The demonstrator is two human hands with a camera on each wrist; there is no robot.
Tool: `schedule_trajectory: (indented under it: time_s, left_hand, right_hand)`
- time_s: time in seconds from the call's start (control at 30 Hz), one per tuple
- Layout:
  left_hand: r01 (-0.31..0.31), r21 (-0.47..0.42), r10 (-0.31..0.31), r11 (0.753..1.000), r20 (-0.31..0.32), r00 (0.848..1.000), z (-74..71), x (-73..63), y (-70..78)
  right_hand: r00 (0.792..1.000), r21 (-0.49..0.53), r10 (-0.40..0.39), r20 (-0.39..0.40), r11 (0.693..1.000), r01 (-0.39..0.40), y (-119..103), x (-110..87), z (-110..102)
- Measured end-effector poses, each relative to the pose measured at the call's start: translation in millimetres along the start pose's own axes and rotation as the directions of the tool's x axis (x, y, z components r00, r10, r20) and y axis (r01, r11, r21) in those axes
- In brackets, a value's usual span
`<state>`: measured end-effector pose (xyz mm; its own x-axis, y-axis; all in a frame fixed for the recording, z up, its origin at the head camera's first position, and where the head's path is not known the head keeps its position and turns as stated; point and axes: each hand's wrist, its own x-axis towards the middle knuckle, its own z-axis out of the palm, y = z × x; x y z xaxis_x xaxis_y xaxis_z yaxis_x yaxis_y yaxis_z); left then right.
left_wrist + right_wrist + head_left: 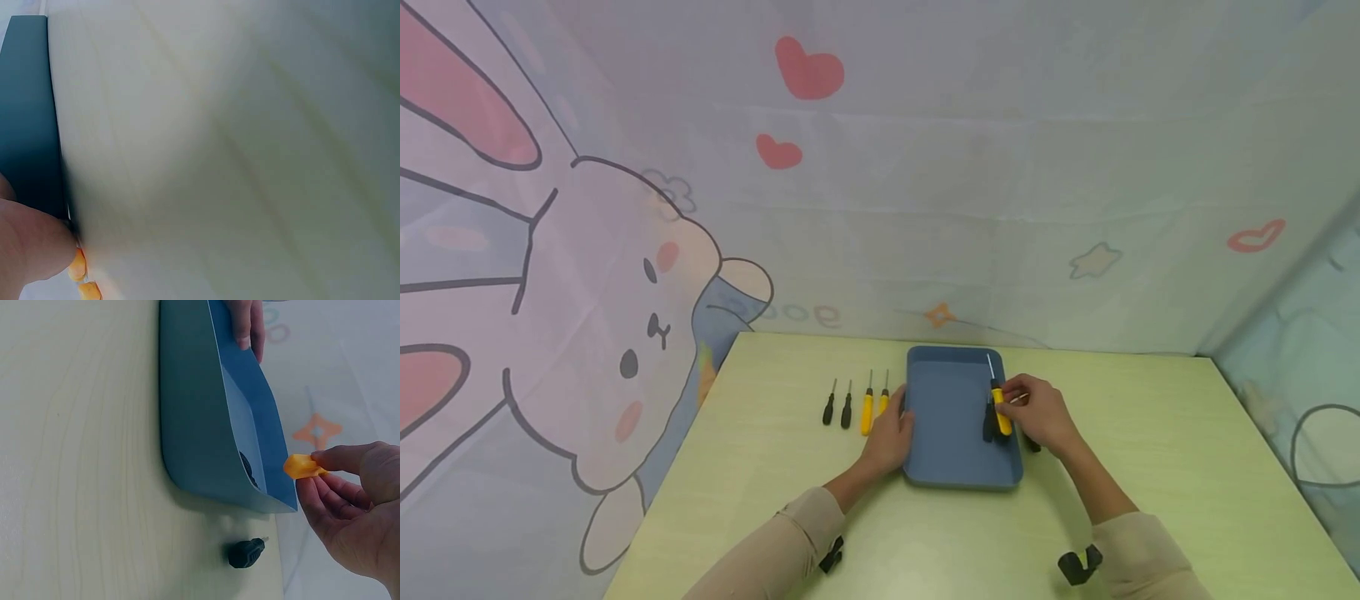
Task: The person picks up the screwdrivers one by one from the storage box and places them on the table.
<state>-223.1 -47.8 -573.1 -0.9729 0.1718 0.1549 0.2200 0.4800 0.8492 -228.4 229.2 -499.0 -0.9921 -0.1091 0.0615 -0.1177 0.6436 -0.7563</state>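
Observation:
A blue-grey tray [955,479] lies on the table, and my left hand [891,433] grips its left wall, thumb over the rim. My right hand [1037,408] pinches a yellow-handled screwdriver [1002,423] over the tray's right side, its shaft pointing to the back. In the right wrist view the yellow handle [303,466] sits between thumb and fingertips, just past the tray rim. Below it in the head view, a black-handled screwdriver [988,425] lies inside the tray. Another black-handled screwdriver [245,553] lies on the table right of the tray, partly hidden by my right hand in the head view.
Left of the tray, two black screwdrivers [846,414] and two yellow screwdrivers [867,414] lie in a row, shafts to the back. One yellow handle is partly behind my left hand. A printed cloth [925,208] hangs behind the table's back edge.

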Motion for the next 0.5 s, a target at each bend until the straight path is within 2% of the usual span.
schedule_trajectory:
  time_s: [0.5]
  left_hand:
    - [-0.004, -0.006, 0.004, 1.0, 0.0, 1.0, -0.3, -0.5, 0.2]
  right_hand:
    - [1.0, -0.015, -0.005, -0.024, 1.0, 0.005, 13.3, 1.4, -7.9]
